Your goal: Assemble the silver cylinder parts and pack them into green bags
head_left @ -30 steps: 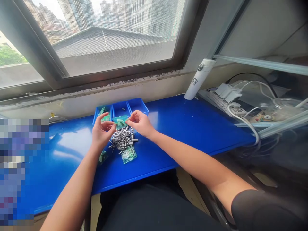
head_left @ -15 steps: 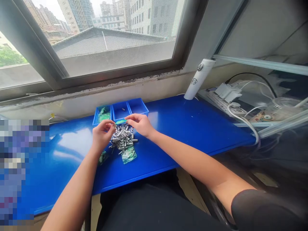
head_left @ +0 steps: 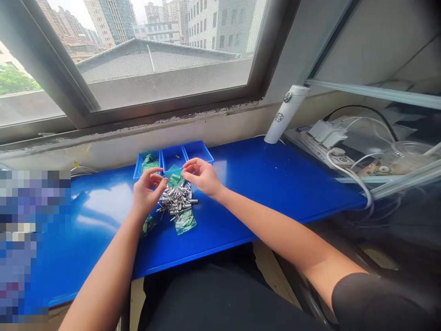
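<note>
A small green plastic bag (head_left: 175,176) is stretched between my two hands, over a heap of loose metal pins and cylinders (head_left: 175,200). My left hand (head_left: 148,186) grips its left edge between thumb and fingers. On the other side, my right hand (head_left: 200,176) pinches the right edge. Pale pieces show through the bag's film. Close to the heap's front lies another green bag (head_left: 185,222), and a further one (head_left: 148,225) is partly hidden by my left forearm.
Behind the hands stands a blue three-part tray (head_left: 199,151); green bags (head_left: 149,162) fill its left section and a small metal piece (head_left: 178,156) sits in the middle one. A white tumbler (head_left: 286,115) and a power strip with chargers (head_left: 325,138) are at the right.
The green bag has turned from nearly edge-on to showing its flat face. My right hand has risen slightly, and both hands still hold the bag.
</note>
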`<action>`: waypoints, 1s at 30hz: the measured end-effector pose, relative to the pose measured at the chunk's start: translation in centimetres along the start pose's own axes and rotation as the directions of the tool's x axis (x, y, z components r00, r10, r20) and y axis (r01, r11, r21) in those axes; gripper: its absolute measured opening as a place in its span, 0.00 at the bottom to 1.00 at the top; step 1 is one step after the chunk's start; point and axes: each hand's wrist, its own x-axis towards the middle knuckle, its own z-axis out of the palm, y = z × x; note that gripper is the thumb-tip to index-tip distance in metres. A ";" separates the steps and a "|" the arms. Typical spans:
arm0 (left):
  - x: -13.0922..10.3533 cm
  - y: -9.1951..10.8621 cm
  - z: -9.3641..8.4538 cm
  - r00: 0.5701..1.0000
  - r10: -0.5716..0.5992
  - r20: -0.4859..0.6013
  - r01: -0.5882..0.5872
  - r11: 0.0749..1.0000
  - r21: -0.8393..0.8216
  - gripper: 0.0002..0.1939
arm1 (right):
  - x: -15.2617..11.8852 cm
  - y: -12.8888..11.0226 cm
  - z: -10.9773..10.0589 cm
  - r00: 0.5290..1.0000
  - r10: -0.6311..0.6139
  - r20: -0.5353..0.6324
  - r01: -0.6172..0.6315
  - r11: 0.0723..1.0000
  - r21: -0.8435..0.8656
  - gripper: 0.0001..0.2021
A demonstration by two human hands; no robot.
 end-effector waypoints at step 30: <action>-0.3 0.8 -0.2 0.980 0.195 -0.030 -0.185 0.963 0.197 0.07 | -0.8 -1.1 0.0 0.959 -0.261 0.109 0.282 0.907 -0.312 0.04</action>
